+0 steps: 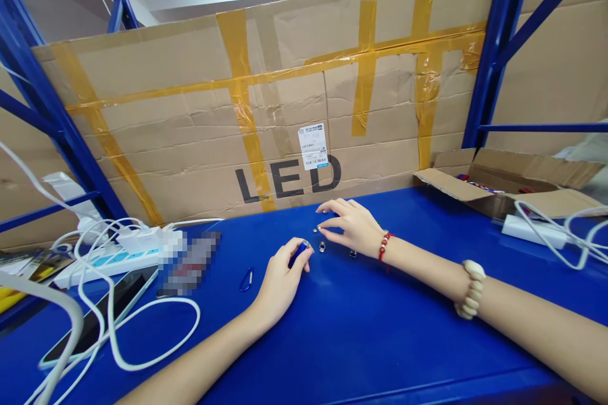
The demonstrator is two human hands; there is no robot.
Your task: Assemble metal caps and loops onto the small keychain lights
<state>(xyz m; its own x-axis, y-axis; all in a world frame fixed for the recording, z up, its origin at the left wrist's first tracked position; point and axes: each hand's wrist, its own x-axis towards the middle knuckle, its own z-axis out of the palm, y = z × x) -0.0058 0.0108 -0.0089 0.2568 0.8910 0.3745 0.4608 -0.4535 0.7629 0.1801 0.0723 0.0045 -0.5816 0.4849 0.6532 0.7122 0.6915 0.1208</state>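
My left hand (280, 281) is closed around a small blue cylinder (298, 254) with a shiny end, partly hidden by the fingers. To its right my right hand (354, 228) hovers low over the blue tabletop, fingers apart. Its fingertips are at a small round metal piece (315, 230); whether they touch it I cannot tell. Between the hands lies a small silvery ring-like part (322, 246). Another small dark, shiny part (353, 254) rests below the right wrist. A blue carabiner (247, 280) lies left of my left hand.
On the left are a phone (102, 316), a power strip (114, 259), tangled white cables (114, 345) and a blurred-out item (190, 264). A large cardboard sheet (294, 101) stands behind. At right are an open cardboard box (503, 180) and a white adapter (532, 231) with cable.
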